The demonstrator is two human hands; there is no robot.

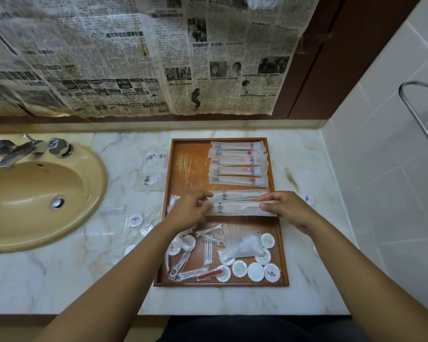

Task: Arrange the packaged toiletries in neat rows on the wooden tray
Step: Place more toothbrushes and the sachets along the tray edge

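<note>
A wooden tray (190,169) lies on the marble counter. Several long toothbrush packets (237,166) sit in a neat stack of rows at its far right. Below them lie two comb packets (240,202), side by side across the tray's middle. My left hand (190,211) pinches their left ends and my right hand (286,208) pinches their right ends. At the tray's near end lie round white packets (256,271), cotton swabs (208,248), a clear pouch (244,244) and a red-striped packet (208,274), all jumbled.
A tan sink (35,193) with a chrome tap (22,149) is on the left. Loose packets (148,180) and round discs (135,220) lie scattered between sink and tray. One disc (307,199) sits right of the tray. A tiled wall with a metal rail (415,114) rises at right.
</note>
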